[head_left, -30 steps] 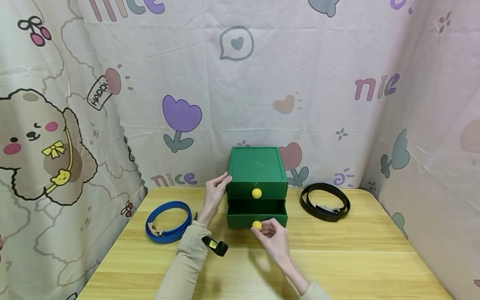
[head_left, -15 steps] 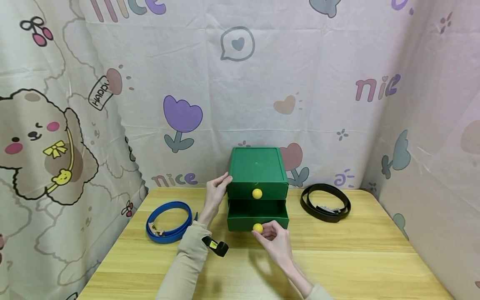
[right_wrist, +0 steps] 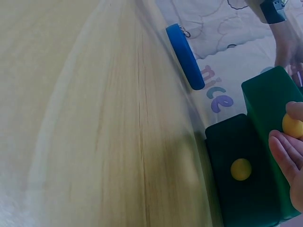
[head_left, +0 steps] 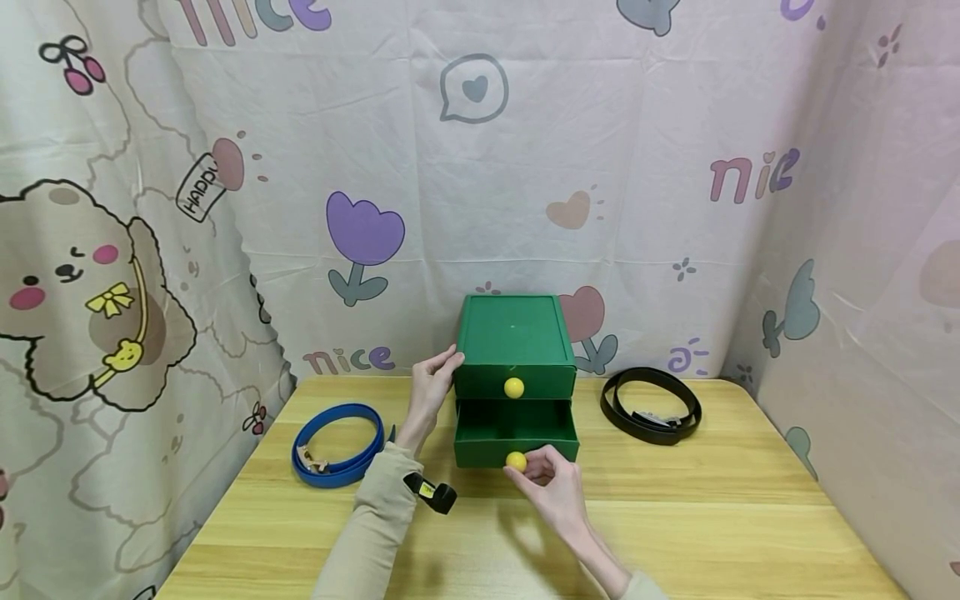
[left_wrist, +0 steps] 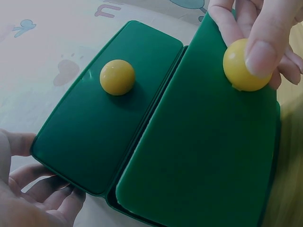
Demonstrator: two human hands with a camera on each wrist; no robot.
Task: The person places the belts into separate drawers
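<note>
A small green two-drawer box [head_left: 513,329] stands at the table's far side. Its lower drawer [head_left: 480,454] is pulled part way out, and the visible inside shows no contents; the upper drawer [head_left: 480,382] is closed. My right hand [head_left: 555,492] pinches the lower drawer's yellow knob [head_left: 515,461] between thumb and fingers. In the left wrist view the thumb lies across that knob [left_wrist: 241,66]. My left hand [head_left: 429,392] holds the box at its left front edge, thumb near the top corner and fingers bent along the side. The upper yellow knob [head_left: 513,387] is untouched.
A coiled blue belt [head_left: 337,446] lies left of the box, beside the left forearm. To the right is a coiled black belt [head_left: 651,406] with a silver-coloured buckle. A printed curtain [head_left: 480,183] hangs behind the wooden table [head_left: 712,517] and at both sides.
The lower drawer has slid further out toward me, with my right hand moving along on its knob. My left hand has stayed in place on the box.
</note>
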